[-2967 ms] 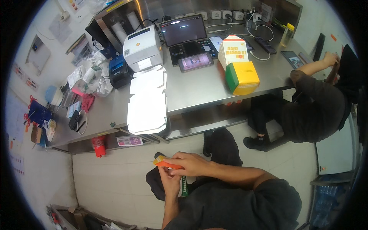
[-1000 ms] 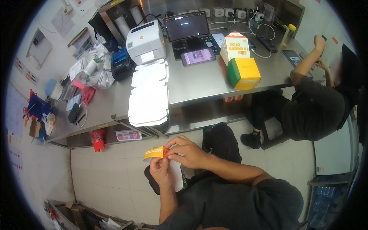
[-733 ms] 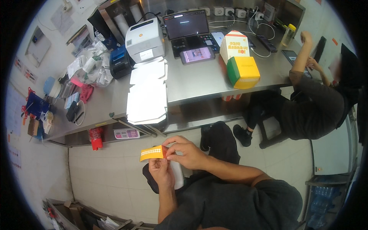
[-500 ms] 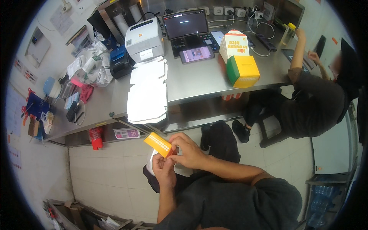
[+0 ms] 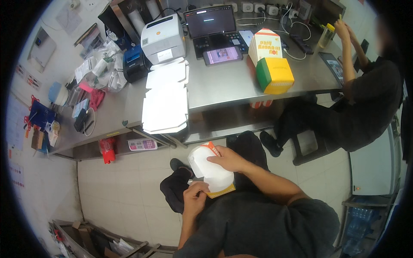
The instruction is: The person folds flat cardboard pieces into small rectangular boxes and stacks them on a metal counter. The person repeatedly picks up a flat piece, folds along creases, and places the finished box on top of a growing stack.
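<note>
A paper food carton [image 5: 218, 176], partly formed, is held over my lap with its white inside facing up. Strips of yellow and orange-red print show along its edges. My right hand [image 5: 228, 160] grips its upper right side, thumb on the white inner face. At the lower left edge, the curled fingers of my left hand [image 5: 196, 197] pinch the carton; the fingertips are partly hidden. On the metal table ahead stands a folded yellow and green carton [image 5: 276, 75], in front of a stack of printed carton blanks [image 5: 266, 46].
White flat cartons [image 5: 165, 105] overhang the table's front edge [image 5: 223, 99]. Behind them are a label printer [image 5: 162, 38], a laptop [image 5: 211, 23] and a phone [image 5: 223, 55]. A co-worker [image 5: 372, 90] sits at the right. Plastic bags [image 5: 103, 69] lie at the left.
The carton has turned from its yellow printed outside to its white inside and spread wider. My right hand has moved right with it; my left hand has shifted lower and slightly right.
</note>
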